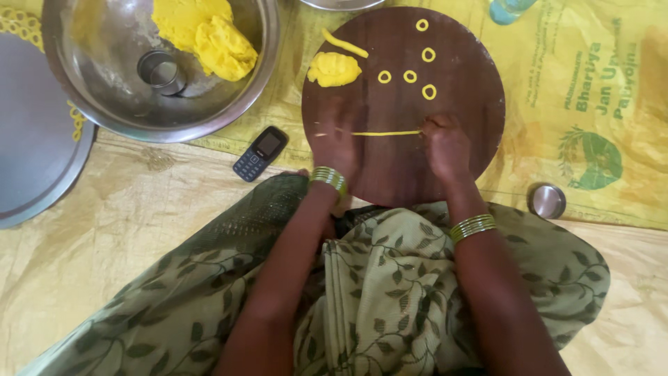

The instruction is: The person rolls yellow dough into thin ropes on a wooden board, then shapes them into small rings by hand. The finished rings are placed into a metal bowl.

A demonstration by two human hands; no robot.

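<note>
Lying crosswise on the round wooden board (452, 63), the thin dough strand (386, 133) runs left to right between both hands, left hand (336, 143) flat over one end, right hand (445, 145) pinching the other.

A home cooking spot on the floor: the person sits on spread yellow sheets (125, 230) with a round wooden board (459, 63) under the hands. Beyond the left hand (337, 143) stands a steel bowl (90, 104) of yellow dough (209, 35); a phone (259, 153) lies beside it.
</note>
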